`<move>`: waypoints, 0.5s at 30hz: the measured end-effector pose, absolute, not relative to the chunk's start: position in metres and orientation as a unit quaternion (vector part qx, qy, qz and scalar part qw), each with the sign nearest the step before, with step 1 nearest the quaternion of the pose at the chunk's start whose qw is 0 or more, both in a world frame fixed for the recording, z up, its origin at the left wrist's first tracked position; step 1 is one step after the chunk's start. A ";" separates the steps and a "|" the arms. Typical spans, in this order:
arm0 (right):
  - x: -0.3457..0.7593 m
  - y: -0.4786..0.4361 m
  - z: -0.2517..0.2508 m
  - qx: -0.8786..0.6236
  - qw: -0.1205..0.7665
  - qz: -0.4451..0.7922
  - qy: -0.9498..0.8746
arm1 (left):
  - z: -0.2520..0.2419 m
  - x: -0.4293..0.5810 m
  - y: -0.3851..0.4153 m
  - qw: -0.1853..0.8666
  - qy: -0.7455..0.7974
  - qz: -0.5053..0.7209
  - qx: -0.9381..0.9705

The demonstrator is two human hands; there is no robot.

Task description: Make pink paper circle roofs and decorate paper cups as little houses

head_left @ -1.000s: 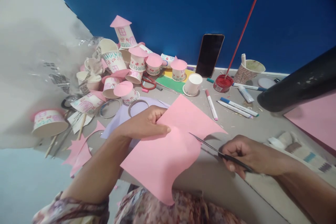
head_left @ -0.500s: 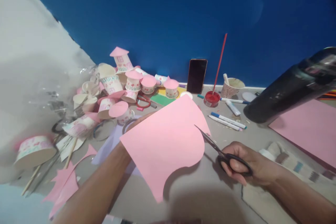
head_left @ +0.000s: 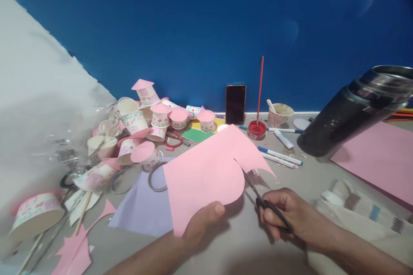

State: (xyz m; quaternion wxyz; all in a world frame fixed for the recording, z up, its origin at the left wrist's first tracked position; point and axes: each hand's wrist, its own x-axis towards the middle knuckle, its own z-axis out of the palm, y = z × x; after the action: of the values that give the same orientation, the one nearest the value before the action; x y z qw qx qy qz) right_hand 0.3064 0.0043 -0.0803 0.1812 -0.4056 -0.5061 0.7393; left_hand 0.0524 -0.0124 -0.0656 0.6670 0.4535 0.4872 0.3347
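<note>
A sheet of pink paper with a rounded cut edge is held over the table. My left hand grips its near edge, thumb on top and the fingers hidden underneath. In my right hand is a pair of dark-handled scissors, fingers through the loops. Their blades reach into the paper at its right side, where a cut strip with a pointed end bends away. Beneath the sheet, a lilac paper lies on the table, with a roll of tape at its upper edge.
Decorated paper cups with pink roofs crowd the left back. A phone leans on the blue wall beside a red pot with a stick. Markers, a dark bottle and more pink paper stand right. Pink scraps lie left.
My left hand has shifted from under the far left of the paper to its near edge. The sheet has turned, and the cut strip now swings outward at the right.
</note>
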 end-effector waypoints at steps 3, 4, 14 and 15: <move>0.305 0.004 -0.079 -0.422 0.154 0.721 -0.528 | -0.068 0.060 -0.014 0.594 0.579 0.361 0.426; 0.305 0.004 -0.079 -0.421 0.150 0.718 -0.534 | -0.068 0.062 -0.014 0.590 0.588 0.358 0.422; 0.308 0.006 -0.086 -0.330 0.179 0.778 -0.503 | -0.057 0.061 -0.008 0.628 0.517 0.337 0.473; 0.308 0.006 -0.086 -0.326 0.181 0.779 -0.503 | -0.056 0.061 -0.008 0.629 0.515 0.335 0.476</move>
State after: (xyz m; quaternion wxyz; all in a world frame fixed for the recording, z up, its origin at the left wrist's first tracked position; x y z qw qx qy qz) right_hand 0.3081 0.0058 -0.0859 0.1806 -0.3264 -0.5034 0.7793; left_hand 0.0610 -0.0080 -0.0562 0.6293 0.4763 0.5148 0.3347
